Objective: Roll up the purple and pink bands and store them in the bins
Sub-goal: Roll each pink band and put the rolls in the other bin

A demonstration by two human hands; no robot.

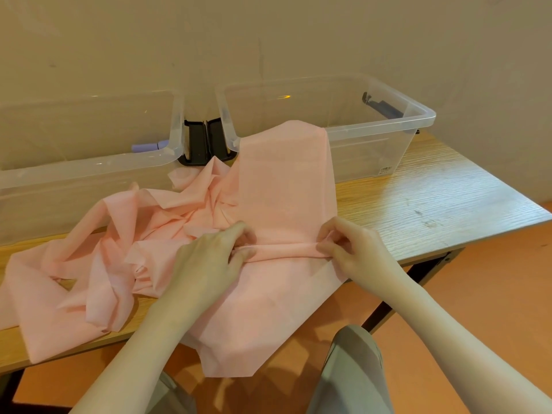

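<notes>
Head view: we see the left hand (pixel 209 255) and right hand (pixel 352 246) each pinching a narrow fold across the pink band (pixel 280 186) near the table's (pixel 433 198) front edge; its far end drapes over the right bin's (pixel 418 121) rim.

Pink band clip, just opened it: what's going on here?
A person's left hand and right hand pinch a fold across the long pink stretchy band on the wooden table. Its far end drapes over the right clear plastic bin. A rolled purple band already lies in the left clear plastic bin.
</notes>
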